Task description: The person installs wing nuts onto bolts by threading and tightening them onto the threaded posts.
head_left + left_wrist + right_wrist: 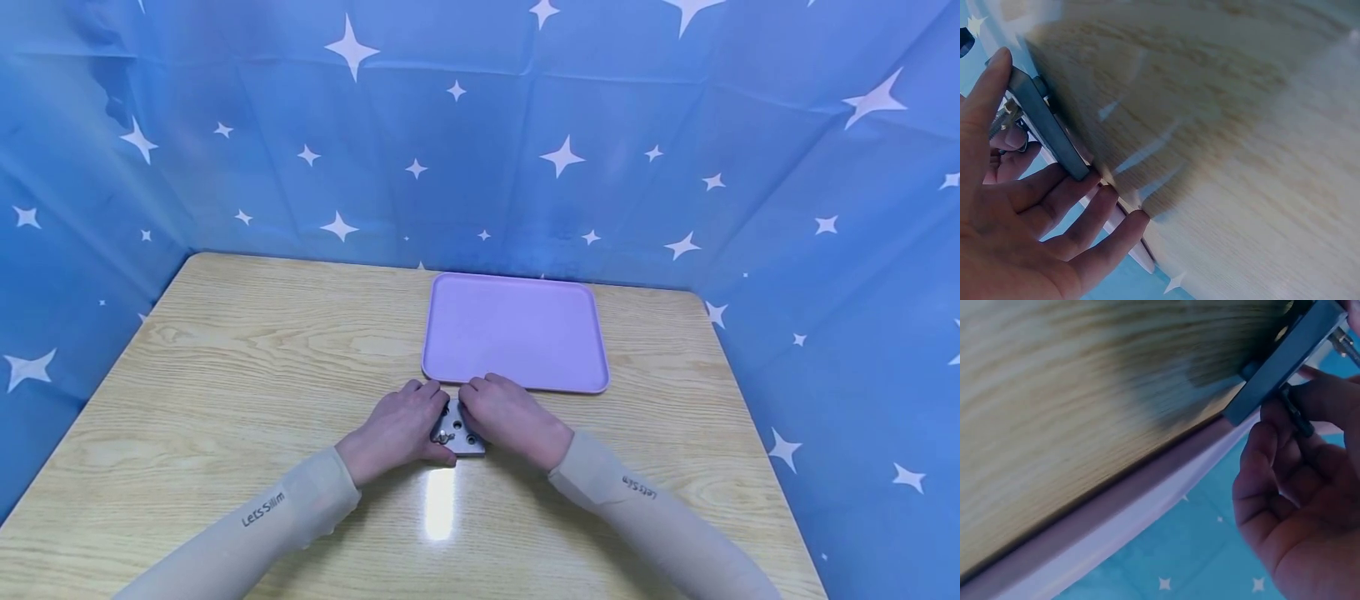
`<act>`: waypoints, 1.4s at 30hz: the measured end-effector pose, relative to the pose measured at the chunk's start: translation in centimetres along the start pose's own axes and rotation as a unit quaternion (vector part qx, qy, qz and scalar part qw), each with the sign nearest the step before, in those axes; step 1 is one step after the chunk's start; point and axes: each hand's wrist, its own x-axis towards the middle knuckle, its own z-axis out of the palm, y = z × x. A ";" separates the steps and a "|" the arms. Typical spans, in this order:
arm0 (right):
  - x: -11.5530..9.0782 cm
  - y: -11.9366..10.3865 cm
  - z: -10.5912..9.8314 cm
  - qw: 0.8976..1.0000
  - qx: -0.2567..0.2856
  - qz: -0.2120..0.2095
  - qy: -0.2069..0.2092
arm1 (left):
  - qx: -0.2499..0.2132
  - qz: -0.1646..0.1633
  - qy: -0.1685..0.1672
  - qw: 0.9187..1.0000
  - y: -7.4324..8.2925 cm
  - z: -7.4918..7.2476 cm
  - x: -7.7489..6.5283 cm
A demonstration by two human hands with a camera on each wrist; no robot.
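Observation:
A small grey metal plate (457,426) with several round holes lies in front of me, between my hands. My left hand (399,427) grips it by its left side, thumb at the near edge and fingers at the far edge; the left wrist view shows this plate (1047,122) edge-on. A shiny screw (442,437) with a wing-like head stands up from its near left part. Toward the far right of the plate, my right hand (510,417) pinches a small dark screw (1297,412), which stands against the plate's face in the right wrist view. The fingers hide it from above.
A lavender tray (517,329) lies just beyond both hands, its near rim close to the fingertips. All this is on a wooden table (262,358). Blue cloth with white stars (480,192) hangs behind the table and along its sides.

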 end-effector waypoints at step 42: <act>-0.2 0.1 -0.2 0.997 -0.061 -0.045 0.028 | 0.010 -0.001 -0.004 1.000 0.0 0.0 0.1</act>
